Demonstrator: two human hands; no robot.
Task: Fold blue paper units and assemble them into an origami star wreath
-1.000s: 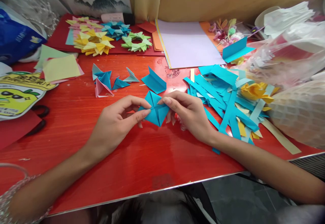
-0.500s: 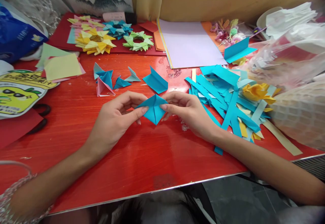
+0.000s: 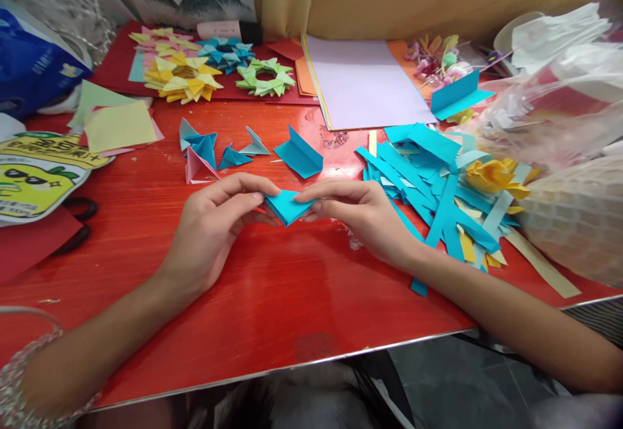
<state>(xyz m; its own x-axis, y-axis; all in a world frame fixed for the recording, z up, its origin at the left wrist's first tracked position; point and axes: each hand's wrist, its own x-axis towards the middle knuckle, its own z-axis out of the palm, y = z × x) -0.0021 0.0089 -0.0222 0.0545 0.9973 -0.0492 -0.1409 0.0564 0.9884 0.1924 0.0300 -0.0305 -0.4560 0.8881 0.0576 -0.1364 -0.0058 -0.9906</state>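
Observation:
Between my two hands, just above the red table (image 3: 272, 325), is a folded blue paper (image 3: 288, 208), now a small triangle with its tip pointing toward me. My left hand (image 3: 217, 224) pinches its left corner between thumb and fingers. At the opposite corner my right hand (image 3: 357, 211) grips it, with the index finger lying along the upper edge. Just beyond the hands stands a creased blue paper piece (image 3: 299, 152). Small folded triangles in blue, pale blue and pink (image 3: 201, 150) sit to its left.
Blue paper strips (image 3: 438, 189) lie heaped at the right, beside a foam-netted object (image 3: 579, 215). Paper rings (image 3: 182, 78) rest on dark red paper at the back. Lilac sheets (image 3: 370, 85) lie back centre. Coloured squares (image 3: 121, 127) and a mango-printed package (image 3: 39, 179) are at left.
The blue paper has gone from an opened diamond with a centre crease to a folded triangle. My right index finger has moved left over its top edge.

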